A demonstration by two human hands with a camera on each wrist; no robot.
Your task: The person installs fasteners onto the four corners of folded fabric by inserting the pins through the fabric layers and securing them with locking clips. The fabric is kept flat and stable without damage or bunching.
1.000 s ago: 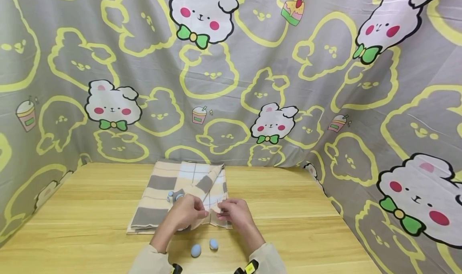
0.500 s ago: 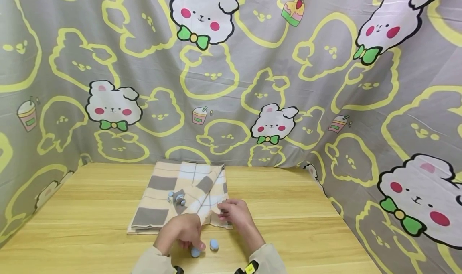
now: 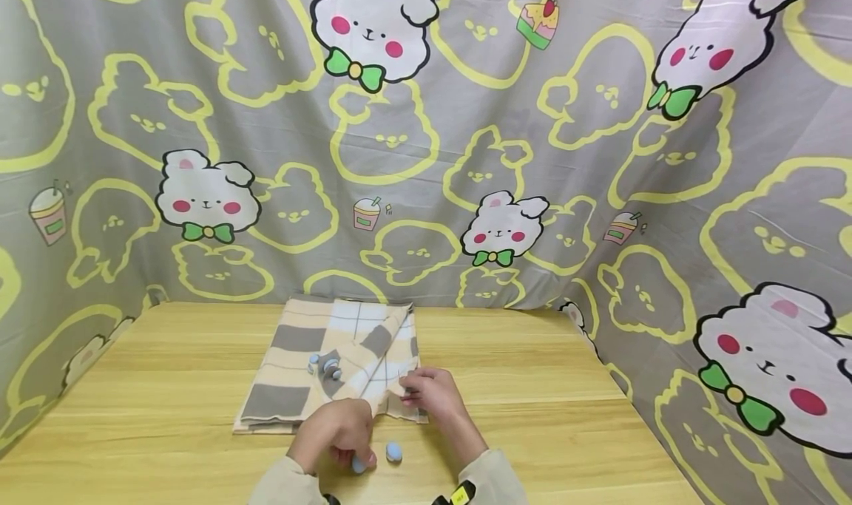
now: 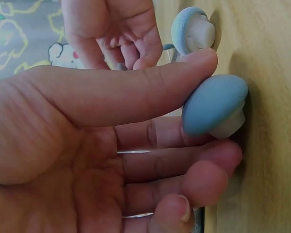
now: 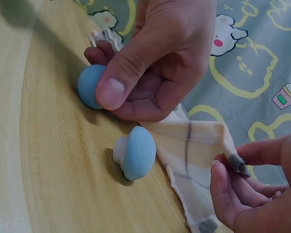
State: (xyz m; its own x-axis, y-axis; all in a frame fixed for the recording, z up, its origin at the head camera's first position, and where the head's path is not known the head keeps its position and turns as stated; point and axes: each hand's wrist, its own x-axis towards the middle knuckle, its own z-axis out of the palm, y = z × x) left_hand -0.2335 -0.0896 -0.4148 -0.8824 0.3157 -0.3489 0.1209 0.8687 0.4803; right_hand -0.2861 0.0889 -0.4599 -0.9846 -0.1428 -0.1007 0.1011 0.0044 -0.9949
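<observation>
My left hand (image 3: 336,435) is down at the table in front of the blanket and pinches a blue mushroom-shaped clip (image 4: 213,107) between thumb and fingers. The clip has a domed cap and a white stem. A matching clip (image 5: 139,153) lies on its side on the wood, just right of that hand in the head view. My right hand (image 3: 435,394) pinches the near right corner of a folded checked blanket (image 3: 276,398). In the right wrist view the grey corner tip (image 5: 240,165) pokes out between thumb and fingers.
More blue clips (image 3: 333,368) sit around a grey patch in the middle of the blanket. A diagonal fold crosses the blanket's right half. The wooden table (image 3: 532,416) ends at a grey cartoon-print curtain (image 3: 413,268) behind and at the sides.
My left hand has left the blanket corner, come toward me and taken hold of the nearer left clip on the table. The right hand keeps its grip on the corner.
</observation>
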